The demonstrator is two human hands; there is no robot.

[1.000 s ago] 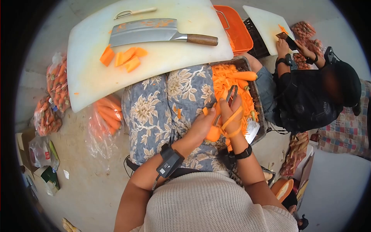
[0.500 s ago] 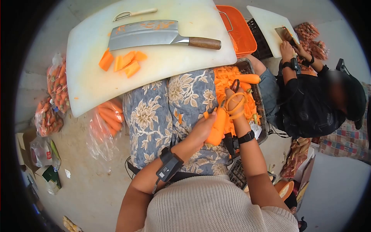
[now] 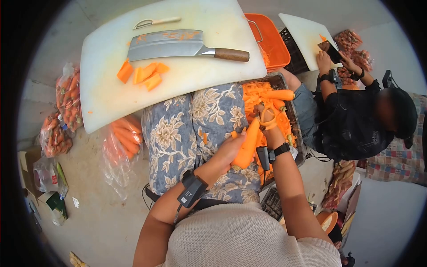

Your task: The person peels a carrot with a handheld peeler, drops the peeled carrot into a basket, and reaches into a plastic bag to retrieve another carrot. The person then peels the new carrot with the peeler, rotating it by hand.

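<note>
My left hand (image 3: 231, 149) is wrapped round the thick end of a peeled carrot (image 3: 247, 144), held tilted over my lap. Close to the carrot's narrow end, my right hand (image 3: 265, 116) is closed on a peeler, mostly hidden now by fingers and peel. Long strips of carrot peel (image 3: 269, 120) hang over that hand. Beneath it a dark crate (image 3: 300, 133) holds a heap of peelings, with whole carrots (image 3: 279, 95) lying on top. A small piece of carrot sits by my left fingers.
Ahead lies a white cutting board (image 3: 178, 84) with a cleaver (image 3: 171, 44), another peeler (image 3: 156, 21) and carrot chunks (image 3: 144, 73). An orange bin (image 3: 271, 42) stands beside it. Bagged carrots (image 3: 124, 138) rest on the floor. At right, a co-worker (image 3: 356, 120) handles a knife.
My right hand has turned and drawn slightly back along the carrot, so the peeler's dark loop no longer shows. The carrot is tipped more upright. The co-worker's knife has shifted.
</note>
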